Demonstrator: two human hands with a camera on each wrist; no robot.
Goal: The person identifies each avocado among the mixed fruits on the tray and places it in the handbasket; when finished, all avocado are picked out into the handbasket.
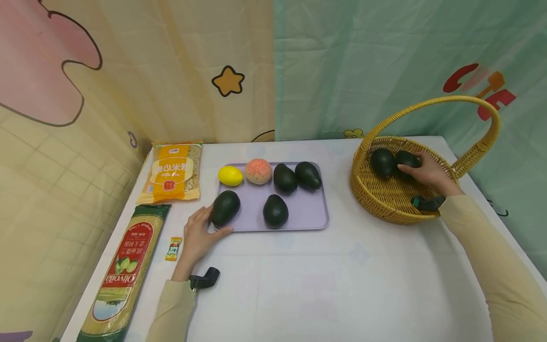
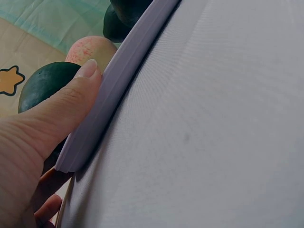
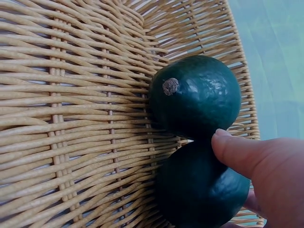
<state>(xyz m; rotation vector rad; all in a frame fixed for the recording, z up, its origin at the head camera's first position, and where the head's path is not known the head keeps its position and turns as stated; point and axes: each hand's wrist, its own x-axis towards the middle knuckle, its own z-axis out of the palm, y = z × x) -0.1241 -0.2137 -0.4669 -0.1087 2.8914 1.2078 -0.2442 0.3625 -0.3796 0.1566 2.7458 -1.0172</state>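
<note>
A golden wicker basket (image 1: 378,209) holds two dark-green oval avocados (image 1: 407,159), one gripped by the right hand (image 1: 430,173); a lilac rectangular tray (image 1: 251,211) holds four more, a yellow lemon (image 1: 231,175) and a round pink-speckled peach (image 1: 258,171), the left hand (image 1: 200,236) spread at the tray's near-left corner.

Right hand (image 3: 278,173) grips dark avocado (image 3: 197,187), second avocado (image 3: 197,95) beside it, both inside wicker basket (image 3: 71,109)
</note>
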